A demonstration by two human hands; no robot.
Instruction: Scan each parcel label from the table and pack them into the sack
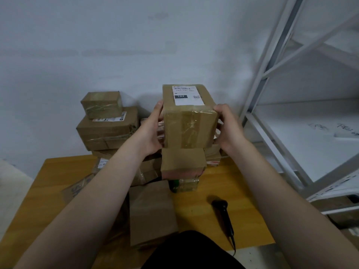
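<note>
**Wooden worktop point(204, 202) against a pale wall point(97, 45): one parcel point(191, 125) up in both grips**

My left grip point(150, 131) is curled around the parcel's left side, with the thumb up near the top edge and the fingers pressed along the side. My right grip point(229, 129) clamps the right side the same way, thumb hooked at the near top corner. Between them I hold the brown carton above the pile, its top face tilted toward me and clear tape running over its near end. I cannot tell whether its underside touches the box below. Its white label point(187, 95) sits on the far half of the top face and has a black block reading 102. The rest of the print is too blurred to read.

Directly beneath the held parcel stands a smaller box with pinkish tape point(183, 164), resting on a box with a green side point(183, 184). Nearer me and to the left lies a flat plain carton point(152, 212), beside my left forearm and reaching toward the worktop's near edge. More taped parcels crowd under that arm. At the far left a small box point(102, 104) sits on top of a larger box point(107, 131), which has a label on its upper face; both are close to the wall.

Right of the pile, the black handheld scanner point(223, 212) lies on the bare wood, its cable trailing over the near edge. White metal shelving point(272, 70) stands off the worktop's right side.
</note>
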